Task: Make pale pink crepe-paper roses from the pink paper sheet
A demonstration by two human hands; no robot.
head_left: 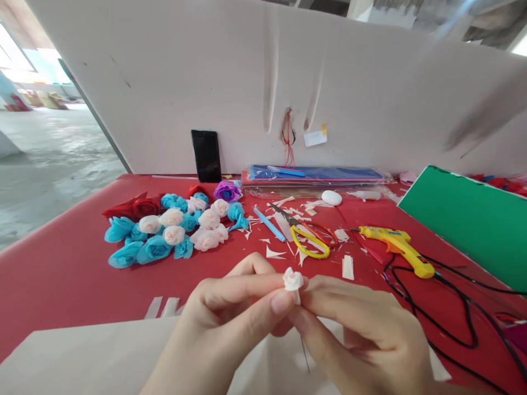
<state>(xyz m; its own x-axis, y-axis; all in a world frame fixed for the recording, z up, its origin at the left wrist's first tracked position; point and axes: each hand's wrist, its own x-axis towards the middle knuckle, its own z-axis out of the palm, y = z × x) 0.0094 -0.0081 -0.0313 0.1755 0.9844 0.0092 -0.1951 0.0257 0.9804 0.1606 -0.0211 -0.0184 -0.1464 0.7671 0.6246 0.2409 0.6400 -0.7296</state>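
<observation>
While both wrists are angled inward from the lower edge, the left hand (233, 307) and the right hand (366, 329) are held together at the fingertips; by the left thumb and forefinger, nearly closed, a small pale flower (292, 278) is pinched at its side; by the right thumb and forefinger, also drawn close, its lower end is gripped, the other right fingers being curled beneath. The flower is held upright above a smooth, pale sheet (94, 348); its petals are tightly coiled, matte and paper-like; below the fingers a thin, dark wire (304, 355) is seen slanting down, its upper end hidden by them.

Beyond the left hand, soft, ruffled blooms (173, 235) are heaped in blue, blush, red and purple; near them a slim blue stick (269, 224) is laid beside scissors (309, 241) with one yellow and one red handle loop, and pale, sharp-cornered scraps (275, 253) are scattered around. To the right, a glossy yellow glue gun (397, 244) is rested on its side, its black cord (469, 318) looped across the smooth red tabletop (230, 252); behind it a flat green board (465, 225) is tilted.
</observation>
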